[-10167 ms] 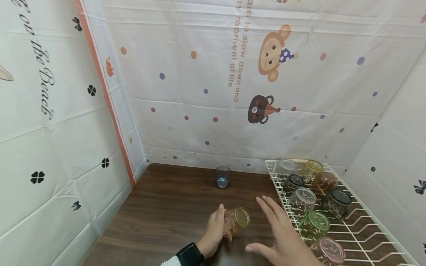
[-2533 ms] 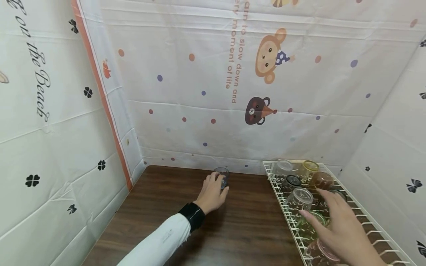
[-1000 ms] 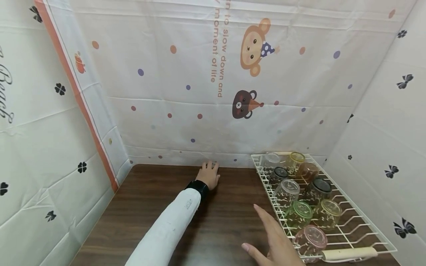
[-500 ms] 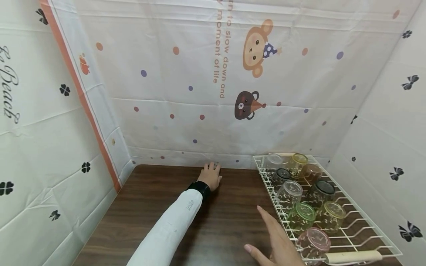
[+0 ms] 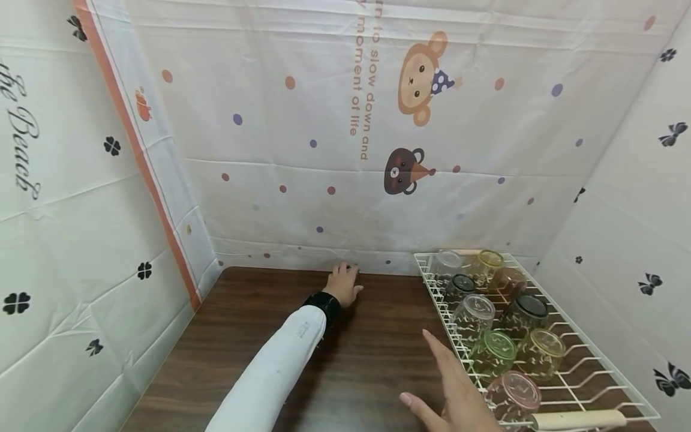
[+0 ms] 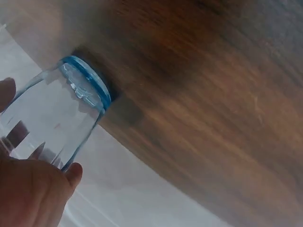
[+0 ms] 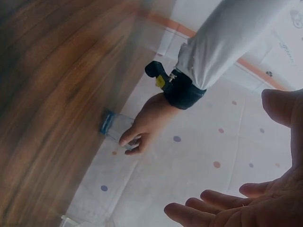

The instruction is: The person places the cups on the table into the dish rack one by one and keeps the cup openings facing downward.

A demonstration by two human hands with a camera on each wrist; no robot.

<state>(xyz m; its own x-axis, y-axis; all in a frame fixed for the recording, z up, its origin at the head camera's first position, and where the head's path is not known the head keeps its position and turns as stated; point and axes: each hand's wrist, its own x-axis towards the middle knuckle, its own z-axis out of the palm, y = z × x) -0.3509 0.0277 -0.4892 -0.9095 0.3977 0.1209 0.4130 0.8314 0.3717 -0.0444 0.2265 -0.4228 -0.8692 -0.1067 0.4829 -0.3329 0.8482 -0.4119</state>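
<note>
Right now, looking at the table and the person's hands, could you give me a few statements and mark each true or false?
1. The left hand grips a blue-rimmed glass. True.
2. The right hand holds a pink glass. False: its fingers are straight and it holds nothing.
3. The wire rack sits at the table's right side with glasses in it. True.
4. The table is white plastic. False: it is dark wood grain.
5. The blue-rimmed glass is in the rack. False: it is near the back wall, in the left hand.
</note>
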